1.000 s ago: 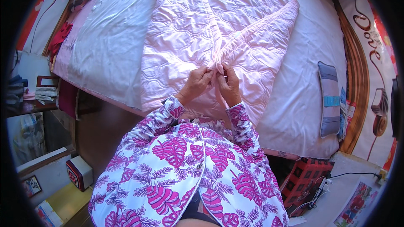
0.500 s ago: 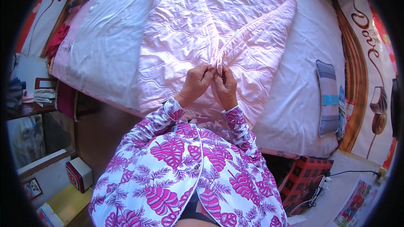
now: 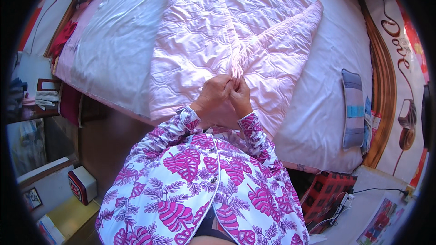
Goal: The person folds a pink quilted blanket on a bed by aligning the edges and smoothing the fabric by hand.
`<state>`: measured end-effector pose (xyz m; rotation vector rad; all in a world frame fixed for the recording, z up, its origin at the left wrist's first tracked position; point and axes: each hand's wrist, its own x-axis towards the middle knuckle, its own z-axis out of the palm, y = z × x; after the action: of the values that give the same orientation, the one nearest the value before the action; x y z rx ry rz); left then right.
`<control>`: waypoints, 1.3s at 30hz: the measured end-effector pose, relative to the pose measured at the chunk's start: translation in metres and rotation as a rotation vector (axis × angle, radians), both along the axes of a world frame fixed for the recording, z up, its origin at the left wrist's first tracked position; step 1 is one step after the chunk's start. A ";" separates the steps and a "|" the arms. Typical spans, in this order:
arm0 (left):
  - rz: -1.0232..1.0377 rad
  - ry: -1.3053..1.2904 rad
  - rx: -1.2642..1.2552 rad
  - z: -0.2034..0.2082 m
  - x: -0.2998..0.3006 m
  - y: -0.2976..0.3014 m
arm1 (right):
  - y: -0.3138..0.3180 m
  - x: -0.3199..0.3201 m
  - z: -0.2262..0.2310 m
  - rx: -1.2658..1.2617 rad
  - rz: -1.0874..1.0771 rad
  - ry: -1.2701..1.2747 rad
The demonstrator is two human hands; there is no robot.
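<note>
A pale pink quilt with wavy stitching lies over the middle of the bed. Two of its edges meet in a gathered bunch in front of me. My left hand is closed, its thumb and fingers pinching the near end of that bunch. Right against it, my right hand pinches the same gathered edge. From there one folded flap rises to a pointed corner at the upper right, and the other edge runs straight up the quilt. What exactly lies between the fingertips is partly hidden.
A white sheet covers the bed. At its right side lies a grey-blue pillow with a turquoise band. A red-and-black checked box and cables stand below. On the left are a cluttered table and a small white-and-red box.
Both hands have drawn slightly down toward me, still pinching the quilt. The gathered bunch has been pulled along, and the fingers are closer together.
</note>
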<state>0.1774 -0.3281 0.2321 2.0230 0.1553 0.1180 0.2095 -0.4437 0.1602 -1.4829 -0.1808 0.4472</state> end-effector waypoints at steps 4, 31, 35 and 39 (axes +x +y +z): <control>0.031 -0.033 -0.008 -0.013 -0.015 -0.005 | 0.001 -0.003 0.013 0.088 0.055 0.091; -0.150 0.383 -0.003 -0.076 -0.122 -0.003 | -0.057 0.183 0.105 0.857 -0.201 0.272; -0.105 0.223 0.194 -0.100 -0.134 0.009 | -0.105 0.194 0.143 -0.195 -0.370 -0.773; 0.027 -0.128 0.788 -0.137 -0.160 0.067 | -0.106 0.175 0.195 -0.348 -0.459 -1.028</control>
<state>0.0173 -0.2607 0.0954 2.7869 0.0550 0.3705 0.3840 -0.5496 0.3548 -1.9171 -0.5716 -0.7230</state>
